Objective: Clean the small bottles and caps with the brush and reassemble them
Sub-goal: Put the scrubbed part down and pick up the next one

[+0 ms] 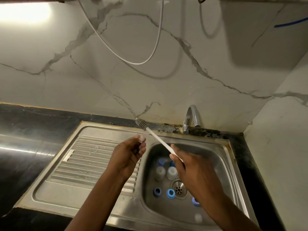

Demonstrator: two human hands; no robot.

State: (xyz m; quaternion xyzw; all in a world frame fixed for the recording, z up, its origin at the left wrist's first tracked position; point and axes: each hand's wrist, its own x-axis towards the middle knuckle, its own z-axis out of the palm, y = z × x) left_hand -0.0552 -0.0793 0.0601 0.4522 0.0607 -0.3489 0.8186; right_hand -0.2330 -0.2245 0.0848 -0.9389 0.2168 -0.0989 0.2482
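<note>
Translucent plastic for the small bottle (142, 138), pinched at the fingertips of the left hand (128, 154) and raised over the inner edge of the drainboard (93, 155). Gripped low on its white handle by the right hand (191, 169): brush (158, 139), bristle end angled up toward the wall (150, 80), not inside the bottle. Down in the sink (221, 157), near the drain (178, 189): two more clear bottles (160, 171) and loose blue caps (170, 193). Probably very light, thin-walled and slick when wet. Best held round the body, thumb opposite fingers, mouth left free for the bristles. Likely stiff along the brush handle, springy at the head. No brand, label or readable writing anywhere.
</note>
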